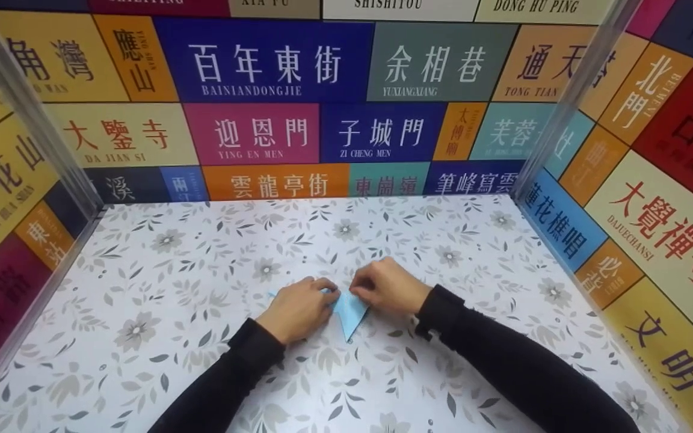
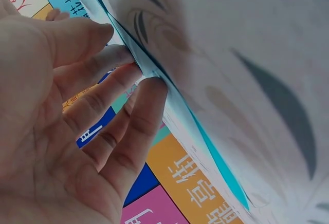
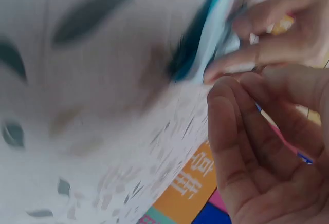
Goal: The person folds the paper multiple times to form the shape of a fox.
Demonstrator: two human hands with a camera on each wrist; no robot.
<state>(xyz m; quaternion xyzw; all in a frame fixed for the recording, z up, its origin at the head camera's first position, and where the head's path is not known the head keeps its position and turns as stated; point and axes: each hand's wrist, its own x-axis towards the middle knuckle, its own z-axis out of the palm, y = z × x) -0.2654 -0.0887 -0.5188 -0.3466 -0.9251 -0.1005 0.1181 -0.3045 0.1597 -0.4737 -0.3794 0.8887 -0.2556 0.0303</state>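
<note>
A small piece of light blue folded paper (image 1: 352, 316) lies on the table, with a pointed end toward the near edge. My left hand (image 1: 301, 307) is at its left side. In the left wrist view, the extended fingertips (image 2: 153, 88) touch the paper's edge (image 2: 218, 165), and the thumb stands apart from them. At the upper right of the paper is my right hand (image 1: 390, 285). Its thumb and fingertips come together at the paper's edge in a pinch, seen in the right wrist view (image 3: 267, 136). The paper between those tips is hidden.
A white tabletop (image 1: 202, 367) with grey flowers and leaves lies under both hands. Panels with coloured blocks of Chinese lettering (image 1: 265, 63) rise at the back, left and right. Clear corner strips (image 1: 70, 144) join the panels.
</note>
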